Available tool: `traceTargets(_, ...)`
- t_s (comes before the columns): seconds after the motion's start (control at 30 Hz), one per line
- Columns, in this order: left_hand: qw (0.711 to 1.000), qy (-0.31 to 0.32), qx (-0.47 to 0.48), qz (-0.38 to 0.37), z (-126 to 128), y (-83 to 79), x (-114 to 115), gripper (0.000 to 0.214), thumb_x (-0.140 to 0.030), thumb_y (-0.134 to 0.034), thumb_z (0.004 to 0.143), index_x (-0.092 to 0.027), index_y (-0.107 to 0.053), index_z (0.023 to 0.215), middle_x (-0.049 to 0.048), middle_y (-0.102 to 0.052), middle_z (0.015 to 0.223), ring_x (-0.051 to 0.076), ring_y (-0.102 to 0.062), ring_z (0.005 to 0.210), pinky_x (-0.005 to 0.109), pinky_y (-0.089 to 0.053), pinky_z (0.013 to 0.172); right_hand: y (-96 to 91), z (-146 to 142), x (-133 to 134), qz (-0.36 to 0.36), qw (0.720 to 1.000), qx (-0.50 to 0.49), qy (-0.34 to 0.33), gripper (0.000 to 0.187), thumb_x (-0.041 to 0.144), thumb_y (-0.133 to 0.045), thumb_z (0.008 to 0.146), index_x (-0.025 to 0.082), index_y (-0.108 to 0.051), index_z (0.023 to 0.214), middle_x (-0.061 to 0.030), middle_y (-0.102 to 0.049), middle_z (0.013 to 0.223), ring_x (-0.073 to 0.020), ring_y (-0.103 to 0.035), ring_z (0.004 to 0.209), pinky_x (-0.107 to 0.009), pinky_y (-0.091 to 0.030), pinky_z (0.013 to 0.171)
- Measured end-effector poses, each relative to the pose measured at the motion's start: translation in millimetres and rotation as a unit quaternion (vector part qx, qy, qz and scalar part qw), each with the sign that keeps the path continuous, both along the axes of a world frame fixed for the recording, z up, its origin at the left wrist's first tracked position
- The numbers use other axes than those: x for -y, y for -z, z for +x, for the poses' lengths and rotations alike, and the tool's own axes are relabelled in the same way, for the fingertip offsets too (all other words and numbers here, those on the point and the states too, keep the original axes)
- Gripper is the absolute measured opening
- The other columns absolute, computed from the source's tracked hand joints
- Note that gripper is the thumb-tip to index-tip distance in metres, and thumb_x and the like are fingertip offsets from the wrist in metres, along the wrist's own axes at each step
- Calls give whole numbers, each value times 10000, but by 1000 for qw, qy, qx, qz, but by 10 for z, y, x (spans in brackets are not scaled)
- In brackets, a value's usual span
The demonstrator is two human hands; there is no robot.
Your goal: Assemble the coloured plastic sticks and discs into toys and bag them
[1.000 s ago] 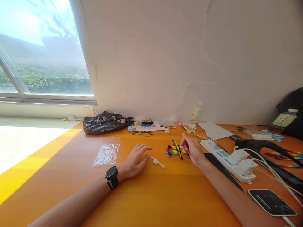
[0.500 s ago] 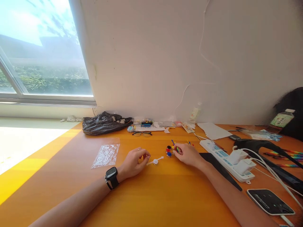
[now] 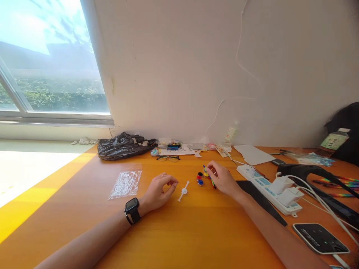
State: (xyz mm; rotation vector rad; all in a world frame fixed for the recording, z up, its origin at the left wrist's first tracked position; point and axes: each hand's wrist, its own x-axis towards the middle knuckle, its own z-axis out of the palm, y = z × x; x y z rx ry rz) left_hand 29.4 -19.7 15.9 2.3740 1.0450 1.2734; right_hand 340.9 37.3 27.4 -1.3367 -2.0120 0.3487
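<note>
My left hand [image 3: 159, 189], with a black watch on the wrist, rests on the orange table [image 3: 179, 231] with its fingers curled in and nothing visible in them. A small white stick with a disc on it [image 3: 183, 191] lies just right of that hand, not touching it. My right hand [image 3: 222, 178] lies over a cluster of small coloured discs [image 3: 199, 178] and thin coloured sticks [image 3: 213, 183]. Its fingertips rest on these pieces. Whether it grips one is hidden by the fingers.
A clear plastic bag [image 3: 126, 183] lies to the left and a black bag [image 3: 123, 145] by the wall. Glasses [image 3: 168, 158] and small clutter sit at the back. A white power strip [image 3: 269, 190] with plugs and cables, a phone [image 3: 319, 239] and a bottle [image 3: 335, 140] are on the right.
My right hand came down from above the table onto the coloured pieces. My left fingers curled in, and the white stick turned and now lies apart from them.
</note>
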Motion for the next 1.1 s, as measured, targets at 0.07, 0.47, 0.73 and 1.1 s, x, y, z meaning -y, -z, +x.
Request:
traceTargets(0.07, 1000, 0, -3, 3, -4, 2, -4, 176, -243, -537, 996, -211, -696, 928, 52, -743, 863, 192, -671, 812, 315, -534, 746, -3, -15, 16, 3, 1000, -14, -20, 256, 471, -497, 1048, 244, -590, 975, -31, -714, 924, -200, -645, 776, -336, -490, 752)
traceTargets(0.47, 1000, -4, -4, 1, 2, 20, -15, 184, -249, -540, 999, -210, -710, 941, 58, -759, 886, 193, -677, 809, 323, -532, 758, -74, -274, 322, -98, 984, -35, -146, 291, 499, -569, 1030, 234, -662, 952, -32, -708, 864, -197, -609, 748, -316, -458, 681)
traceTargets(0.73, 999, 31, -40, 7, -3, 10, -18, 169, -234, -535, 1002, -219, -701, 972, 62, -747, 924, 208, -665, 857, 343, -526, 795, 239, -506, 363, -81, 977, 5, -199, 282, 459, -545, 1050, 220, -681, 987, -36, -672, 844, -194, -572, 739, -306, -426, 672)
traceTargets(1.1, 980, 82, -169, 64, 40, 133, -78, 171, -291, -567, 1018, -262, -735, 1012, 76, -753, 984, 250, -644, 975, 398, -507, 903, 302, -574, 299, -28, 986, -37, -160, 224, 404, -527, 1073, 227, -649, 1010, -49, -695, 931, -218, -641, 847, -335, -493, 783)
